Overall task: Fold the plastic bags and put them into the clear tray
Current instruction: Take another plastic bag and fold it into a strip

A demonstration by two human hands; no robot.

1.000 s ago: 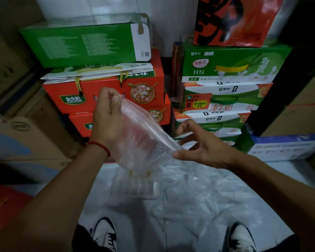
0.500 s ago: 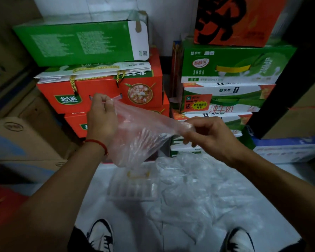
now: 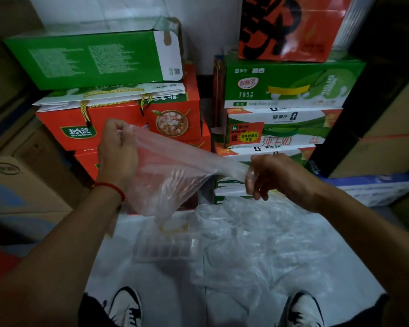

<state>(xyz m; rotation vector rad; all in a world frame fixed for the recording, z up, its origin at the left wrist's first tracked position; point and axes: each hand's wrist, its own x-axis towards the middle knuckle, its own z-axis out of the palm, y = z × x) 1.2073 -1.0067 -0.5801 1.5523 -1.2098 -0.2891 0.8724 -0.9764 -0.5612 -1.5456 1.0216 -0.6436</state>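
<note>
Stacked cartons close me in: a green carton (image 3: pixel 90 60) on top of red gift boxes (image 3: pixel 118 128) to the left, green milk cases (image 3: pixel 291 83) to the right, and pale floor (image 3: pixel 170 291) between my two sneakers.

My hands are well apart with one clear plastic bag (image 3: pixel 172 175) stretched in the air between them. My left hand (image 3: pixel 117 156) pinches one top corner in curled fingers, and my right hand (image 3: pixel 272 175) has the opposite end gathered and pinched, so the top edge runs taut while the body sags to a point over the clear tray (image 3: pixel 163 246). That tray sits on the floor just below the bag, and a loose heap of more plastic bags (image 3: pixel 257 244) lies beside it on the right, touching or nearly touching its edge.

I judge this film to weigh almost nothing and to be limp and slick: it will not keep a crease by itself, and it may cling or slide out of a loose pinch. Corners and the top edge look like the best places to hold, since tension there flattens the sheet. Pulling too hard could stretch or tear it, so I would bring corner to corner gently, then press each fold flat before laying it in the tray.
</note>
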